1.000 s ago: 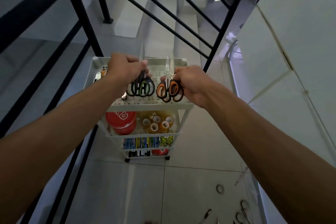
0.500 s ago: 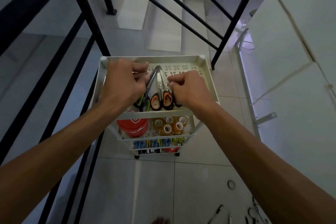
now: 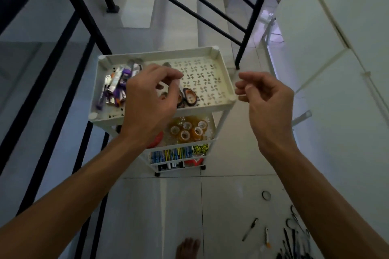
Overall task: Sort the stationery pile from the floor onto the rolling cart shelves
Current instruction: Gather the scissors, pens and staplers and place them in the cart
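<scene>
White plastic makes up the cart (image 3: 219, 63), which stands on the tiled floor (image 3: 160, 206) beside a black railing (image 3: 69, 2). Its top shelf has a perforated bottom; at the left end lies a heap of tubes (image 3: 114, 86), purple and silver, and nearer the middle lie scissors (image 3: 189, 95) with dark and orange handles, partly hidden by the left hand (image 3: 151, 94). That hand hovers over the shelf with its fingers loosely curled and holds nothing; whether a fingertip touches the scissors cannot be told. The right hand (image 3: 265, 99) hangs just off the right front corner of the cart, fingers likewise loosely bent and empty, clear of the shelf rim. On the shelf below sit several amber tape rolls (image 3: 189, 131) and, to their left, a red object (image 3: 156, 140) mostly covered by the left wrist. The next shelf down carries a row of pens (image 3: 171, 153) in blue and yellow and a yellow-and-black patterned item (image 3: 201, 148) at the right; the lowest shelf shows dark markers (image 3: 170, 165). What is left of the stationery pile lies on the floor at lower right, well apart from the cart: a tape ring (image 3: 266, 195), a pen (image 3: 250, 229), a small cutter (image 3: 267, 236) and a cluster of more scissors (image 3: 294, 223) and dark sticks too blurred to name. A bare foot (image 3: 188, 248) shows at the bottom edge.
</scene>
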